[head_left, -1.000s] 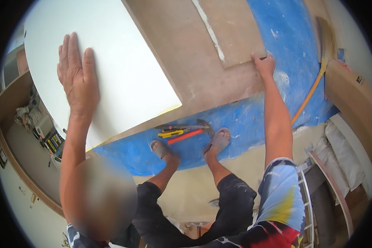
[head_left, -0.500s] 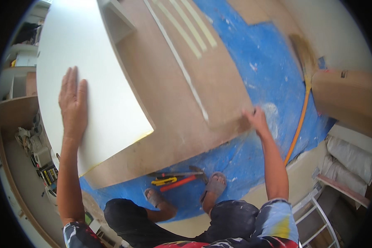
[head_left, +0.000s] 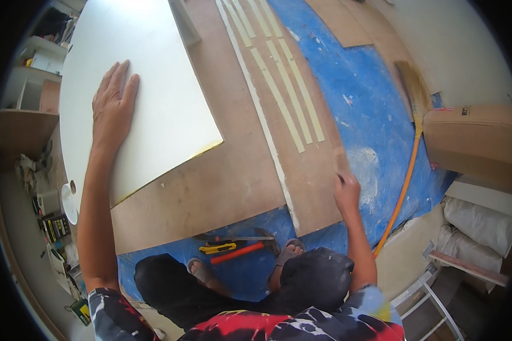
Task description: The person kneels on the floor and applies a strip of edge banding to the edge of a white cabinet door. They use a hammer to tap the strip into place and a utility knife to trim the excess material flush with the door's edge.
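Observation:
My left hand (head_left: 112, 108) lies flat on a large white panel (head_left: 159, 128), fingers stretched toward the far side. The panel is the top of a box-like piece, whose side shows along its right edge. Under it spreads a wide brown board (head_left: 227, 182). Over that board's right part lies a narrower brown board (head_left: 307, 193) with a whitish left edge. Several pale yellow strips (head_left: 287, 102) run lengthwise along it. My right hand (head_left: 347, 193) is closed on the narrow board's right edge near its close end; the fingertips are partly hidden.
A blue sheet (head_left: 352, 113) covers the floor. By my feet lie a yellow cutter knife (head_left: 217, 248), a red-handled hammer (head_left: 239, 252) and a dark long tool. A broom (head_left: 415, 119) leans by a cardboard box (head_left: 472, 142) at right. A metal ladder (head_left: 426, 295) stands lower right.
The narrow board with its strips has slid toward me, past the wide board's near edge, with my right hand on its side. My left hand stays flat on the panel. The view has shifted.

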{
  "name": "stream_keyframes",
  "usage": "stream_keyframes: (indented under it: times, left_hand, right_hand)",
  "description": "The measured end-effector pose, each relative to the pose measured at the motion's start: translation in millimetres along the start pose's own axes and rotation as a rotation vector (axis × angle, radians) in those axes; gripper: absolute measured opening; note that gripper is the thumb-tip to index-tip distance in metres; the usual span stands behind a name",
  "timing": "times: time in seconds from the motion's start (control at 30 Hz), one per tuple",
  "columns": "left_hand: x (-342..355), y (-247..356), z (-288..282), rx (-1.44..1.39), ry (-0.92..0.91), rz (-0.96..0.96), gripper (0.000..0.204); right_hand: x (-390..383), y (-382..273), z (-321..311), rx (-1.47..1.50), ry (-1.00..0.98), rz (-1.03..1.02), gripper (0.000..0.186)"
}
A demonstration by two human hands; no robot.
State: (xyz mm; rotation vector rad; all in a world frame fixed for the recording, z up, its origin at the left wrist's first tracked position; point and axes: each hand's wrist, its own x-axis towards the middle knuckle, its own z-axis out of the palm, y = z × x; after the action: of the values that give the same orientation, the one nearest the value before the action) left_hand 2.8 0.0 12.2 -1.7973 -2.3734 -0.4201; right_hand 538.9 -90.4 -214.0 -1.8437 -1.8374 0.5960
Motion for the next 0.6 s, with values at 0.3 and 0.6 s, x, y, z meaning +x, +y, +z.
stream_keyframes:
  times: [0.3, 0.6]
  left_hand:
    - [-3, 1, 7, 0.008, 0.034, -0.008, 0.06]
    - [-5, 5, 12, 0.017, 0.055, 0.021, 0.061]
  right_hand:
    - [127, -29, 91, -0.298, -0.02, 0.05, 0.037]
    - [136, -17, 91, -0.215, -0.031, 0.148, 0.04]
